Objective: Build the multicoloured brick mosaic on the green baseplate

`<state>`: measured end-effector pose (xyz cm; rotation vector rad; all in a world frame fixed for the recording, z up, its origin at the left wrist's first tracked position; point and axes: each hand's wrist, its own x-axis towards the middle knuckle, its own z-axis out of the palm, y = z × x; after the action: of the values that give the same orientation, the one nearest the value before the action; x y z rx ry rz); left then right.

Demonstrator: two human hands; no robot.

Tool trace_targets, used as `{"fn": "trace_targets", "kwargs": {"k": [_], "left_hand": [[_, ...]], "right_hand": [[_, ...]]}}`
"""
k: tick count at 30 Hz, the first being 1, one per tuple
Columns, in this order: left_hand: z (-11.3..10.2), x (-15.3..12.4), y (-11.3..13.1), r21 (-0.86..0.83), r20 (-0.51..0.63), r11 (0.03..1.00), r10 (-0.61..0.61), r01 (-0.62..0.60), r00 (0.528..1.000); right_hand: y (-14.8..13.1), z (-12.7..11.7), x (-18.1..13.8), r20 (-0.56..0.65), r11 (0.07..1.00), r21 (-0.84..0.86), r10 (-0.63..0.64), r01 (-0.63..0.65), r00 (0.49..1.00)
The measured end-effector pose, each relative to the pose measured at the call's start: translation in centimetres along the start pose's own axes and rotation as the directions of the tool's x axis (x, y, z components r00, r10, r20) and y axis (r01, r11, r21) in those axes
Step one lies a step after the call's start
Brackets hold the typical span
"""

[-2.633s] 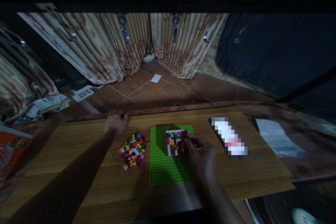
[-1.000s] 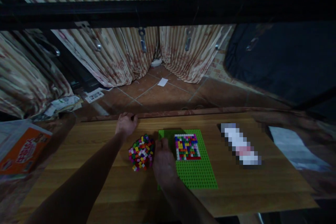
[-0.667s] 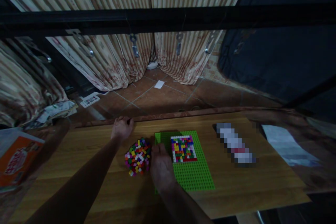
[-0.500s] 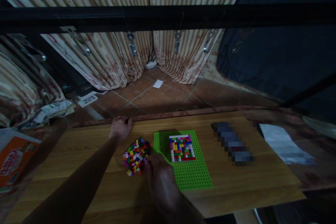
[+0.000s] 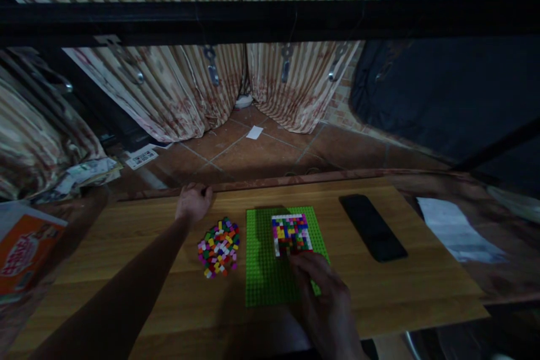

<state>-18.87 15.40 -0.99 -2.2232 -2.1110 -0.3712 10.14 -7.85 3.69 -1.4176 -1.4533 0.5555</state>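
A green baseplate (image 5: 264, 270) lies on the wooden table (image 5: 405, 287), with a square patch of coloured bricks (image 5: 290, 232) built on its far part. Left of it sits a loose pile of small coloured bricks (image 5: 218, 246). My right hand (image 5: 323, 287) rests over the plate's near right part, fingertips pinched together at the near edge of the brick patch; what they hold is too small to make out. My left hand (image 5: 193, 201) curls over the table's far edge, beyond the pile.
A black phone (image 5: 373, 227) lies right of the baseplate and a pale sheet of paper (image 5: 455, 230) further right. An orange box (image 5: 21, 250) is at the left. A black bar (image 5: 270, 19) crosses overhead; curtains and tiled floor lie beyond the table.
My right hand has left the brick pile and moved right, onto the baseplate at the near edge of the brick patch. My left hand has stayed on the far edge.
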Motion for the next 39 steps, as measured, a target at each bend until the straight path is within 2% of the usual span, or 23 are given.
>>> {"fn": "trace_targets", "kwargs": {"k": [4, 7, 11, 14, 20, 28, 31, 39], "left_hand": [[-0.1, 0.1, 0.1, 0.000, 0.018, 1.000, -0.013, 0.013, 1.000], [-0.1, 0.1, 0.1, -0.011, 0.018, 1.000, -0.008, 0.009, 1.000], [0.0, 0.1, 0.1, -0.019, 0.013, 1.000, 0.000, 0.000, 1.000], [0.1, 0.1, 0.0, -0.008, 0.008, 1.000, 0.008, -0.008, 1.000], [0.1, 0.1, 0.0, 0.037, 0.008, 0.999, 0.014, -0.014, 1.000], [0.2, 0.1, 0.0, 0.006, -0.008, 1.000, 0.022, -0.022, 1.000], [0.1, 0.1, 0.0, -0.003, -0.005, 1.000, 0.019, -0.019, 1.000], [0.3, 0.1, -0.1, -0.010, -0.001, 1.000, 0.022, -0.022, 1.000]], "right_hand": [[1.7, -1.9, 1.1, -0.116, 0.995, -0.017, 0.100, -0.102, 0.988], [2.5, -2.6, 2.1, -0.179, 0.977, 0.006, 0.211, -0.214, 0.961], [3.2, -2.5, 3.1, -0.233, 0.941, 0.072, 0.340, -0.332, 0.911], [3.4, -1.8, 3.5, -0.236, 0.923, 0.115, 0.384, -0.367, 0.893], [3.6, -0.4, 4.1, -0.213, 0.923, 0.144, 0.380, -0.356, 0.900], [4.2, 0.1, 4.5, -0.195, 0.982, -0.019, 0.180, -0.188, 0.964], [4.4, 0.2, 4.5, -0.186, 0.988, -0.043, 0.141, -0.151, 0.972], [4.5, -0.1, 4.3, -0.207, 0.966, 0.056, 0.260, -0.254, 0.943]]}}
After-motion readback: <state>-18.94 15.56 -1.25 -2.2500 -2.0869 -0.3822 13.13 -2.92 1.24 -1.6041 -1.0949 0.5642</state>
